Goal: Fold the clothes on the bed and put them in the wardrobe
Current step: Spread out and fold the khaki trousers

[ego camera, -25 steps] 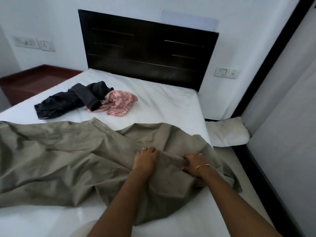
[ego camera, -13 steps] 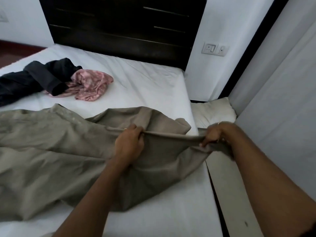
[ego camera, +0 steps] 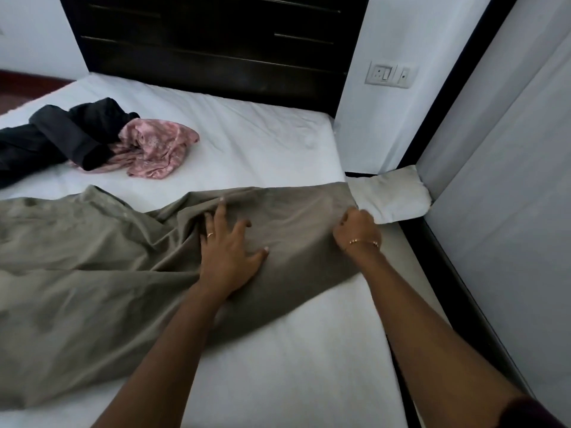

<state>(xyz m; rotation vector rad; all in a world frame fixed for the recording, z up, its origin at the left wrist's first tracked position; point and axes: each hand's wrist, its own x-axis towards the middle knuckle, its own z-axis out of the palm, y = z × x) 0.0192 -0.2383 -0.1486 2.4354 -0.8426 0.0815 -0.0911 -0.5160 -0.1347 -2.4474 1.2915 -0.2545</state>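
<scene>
- Only the head view is on offer, and it looks down across the bed [ego camera: 253, 156], whose white sheet fills the middle of the frame.
- Across the left and centre lies the olive garment [ego camera: 92, 267], spread out but rumpled, one end reaching the right edge of the mattress.
- At centre, the left hand [ego camera: 230, 251] lies flat on that garment with fingers splayed wide, pressing the cloth down and holding nothing.
- Right of centre, the right hand [ego camera: 358, 231] has its fingers curled in on the garment's end, pinching the cloth near the mattress edge.
- In the upper left sit a black garment [ego camera: 61, 137] and a pink garment [ego camera: 157, 149], bunched and touching each other, well apart from both hands.
- A white pillow [ego camera: 392, 199] is wedged at right of centre, just beside the olive cloth's end.
- Judging by this, the task is at an early stage: the olive piece is being smoothed and shows no clean fold yet, the other two pieces look untouched, and nothing visible has reached a wardrobe.
- I cannot say whether the pale panels at right belong to the wardrobe.
</scene>
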